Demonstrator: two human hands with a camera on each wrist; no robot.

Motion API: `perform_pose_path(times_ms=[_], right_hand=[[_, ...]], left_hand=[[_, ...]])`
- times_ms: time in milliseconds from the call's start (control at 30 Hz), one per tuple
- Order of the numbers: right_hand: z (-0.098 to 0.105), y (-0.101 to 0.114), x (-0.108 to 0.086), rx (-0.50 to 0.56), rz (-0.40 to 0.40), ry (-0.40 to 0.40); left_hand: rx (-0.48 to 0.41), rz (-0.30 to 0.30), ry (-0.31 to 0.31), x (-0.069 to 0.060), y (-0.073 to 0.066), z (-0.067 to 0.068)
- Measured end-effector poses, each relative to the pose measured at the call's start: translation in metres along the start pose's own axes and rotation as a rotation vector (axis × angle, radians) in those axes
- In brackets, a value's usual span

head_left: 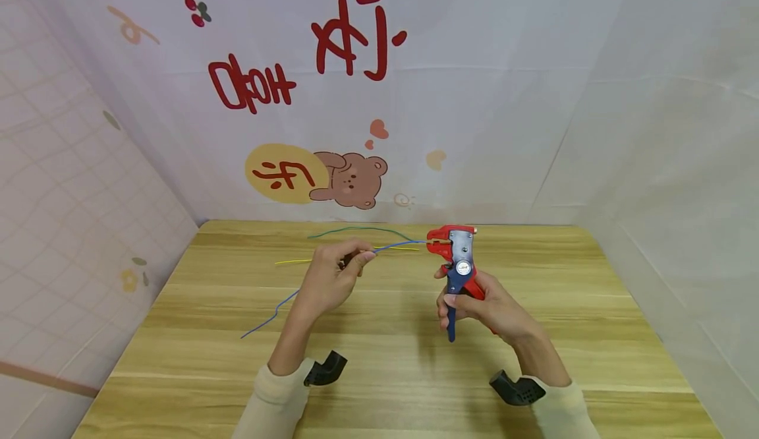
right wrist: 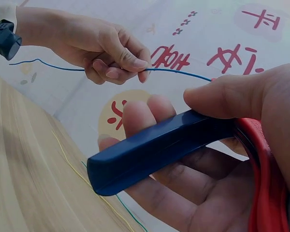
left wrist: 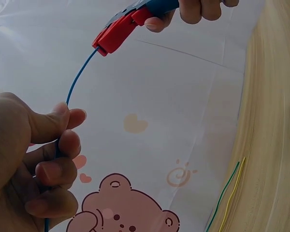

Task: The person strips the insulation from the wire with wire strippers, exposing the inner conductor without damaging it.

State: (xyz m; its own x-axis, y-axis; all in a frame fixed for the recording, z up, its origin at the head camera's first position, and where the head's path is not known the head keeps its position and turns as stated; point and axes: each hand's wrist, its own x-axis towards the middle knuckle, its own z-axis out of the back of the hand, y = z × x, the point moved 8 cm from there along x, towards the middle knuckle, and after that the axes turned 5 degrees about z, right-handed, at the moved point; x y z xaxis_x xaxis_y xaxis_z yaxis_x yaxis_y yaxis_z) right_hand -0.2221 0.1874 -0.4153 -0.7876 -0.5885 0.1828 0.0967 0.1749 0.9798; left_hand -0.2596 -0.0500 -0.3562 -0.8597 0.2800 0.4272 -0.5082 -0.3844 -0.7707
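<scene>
While the left hand [head_left: 329, 277] pinches a slender, plastic-looking blue wire [head_left: 394, 246] between thumb and fingers, left of centre, the right hand [head_left: 501, 307] wraps its fingers round the handles of a red-and-blue wire stripper with a metal plate [head_left: 463, 241], right of centre. With the wire meeting its red jaws, pinching closer and feeding straight would likely reduce bowing.

Bright, even light fills the head view, paling the middle of the worktop [head_left: 379, 376] and leaving a soft shadow beside the right hand [head_left: 495, 308], while both wrist views are dimmer and greyer, the left hand [left wrist: 36, 130] shaded at left, the wire stripper's blue handle [right wrist: 150, 146] faintly glossy at centre.
</scene>
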Motion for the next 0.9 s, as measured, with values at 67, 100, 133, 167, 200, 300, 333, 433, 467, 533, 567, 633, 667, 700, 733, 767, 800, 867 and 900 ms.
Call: perform_pose_path(times_ms=[67, 100, 133, 167, 200, 300, 333, 433, 467, 533, 567, 633, 667, 700, 733, 767, 800, 867, 900], right_hand=[[-0.001, -0.001, 0.0, -0.003, 0.003, -0.003], [-0.001, -0.001, 0.0, -0.003, 0.004, -0.002], [-0.002, -0.001, 0.0, -0.004, 0.006, -0.002], [-0.002, -0.001, 0.0, -0.005, 0.005, -0.002], [-0.002, -0.002, 0.0, -0.006, 0.006, -0.002], [-0.004, -0.002, 0.0, -0.008, 0.008, 0.0], [-0.004, -0.002, 0.0, -0.009, 0.006, 0.0], [-0.006, -0.002, 0.0, -0.011, 0.003, 0.001], [-0.006, -0.002, 0.0, -0.011, 0.003, 0.001], [-0.007, -0.002, 0.0, -0.011, 0.001, 0.001], [-0.008, -0.002, 0.0, -0.012, -0.001, 0.001], [-0.009, -0.002, 0.001, -0.012, -0.002, 0.001], [-0.009, -0.002, 0.001, -0.012, -0.003, 0.0], [-0.009, -0.001, 0.001, -0.012, -0.003, 0.001], [-0.01, -0.001, 0.001, -0.011, -0.001, 0.002], [-0.01, -0.001, 0.002, -0.011, 0.001, 0.002], [-0.01, -0.001, 0.002, -0.012, 0.003, 0.002], [-0.01, -0.002, 0.002, -0.015, 0.007, 0.001], [-0.01, -0.003, 0.002, -0.014, 0.009, 0.001]], left_hand=[[0.001, -0.003, 0.001, 0.0, -0.001, 0.0], [0.001, -0.003, 0.003, -0.001, -0.001, -0.001], [0.001, -0.003, 0.004, -0.001, -0.001, -0.001], [0.0, -0.003, 0.004, -0.001, -0.001, -0.001], [-0.001, -0.002, 0.004, -0.001, -0.001, -0.001], [-0.008, -0.006, 0.003, -0.002, -0.002, -0.001], [-0.011, -0.008, 0.003, -0.002, -0.003, -0.002], [-0.018, -0.019, 0.003, -0.002, -0.004, -0.002], [-0.018, -0.022, 0.003, -0.002, -0.005, -0.002], [-0.017, -0.028, 0.003, -0.002, -0.006, -0.003], [-0.015, -0.029, 0.003, -0.002, -0.006, -0.003], [-0.012, -0.032, 0.005, -0.002, -0.007, -0.003], [-0.012, -0.032, 0.008, -0.002, -0.007, -0.003], [-0.012, -0.032, 0.01, -0.002, -0.007, -0.003], [-0.014, -0.031, 0.013, -0.002, -0.008, -0.003], [-0.015, -0.03, 0.016, -0.002, -0.008, -0.004], [-0.017, -0.03, 0.018, -0.002, -0.008, -0.004], [-0.021, -0.029, 0.022, -0.002, -0.008, -0.005], [-0.022, -0.03, 0.023, -0.002, -0.008, -0.005]])
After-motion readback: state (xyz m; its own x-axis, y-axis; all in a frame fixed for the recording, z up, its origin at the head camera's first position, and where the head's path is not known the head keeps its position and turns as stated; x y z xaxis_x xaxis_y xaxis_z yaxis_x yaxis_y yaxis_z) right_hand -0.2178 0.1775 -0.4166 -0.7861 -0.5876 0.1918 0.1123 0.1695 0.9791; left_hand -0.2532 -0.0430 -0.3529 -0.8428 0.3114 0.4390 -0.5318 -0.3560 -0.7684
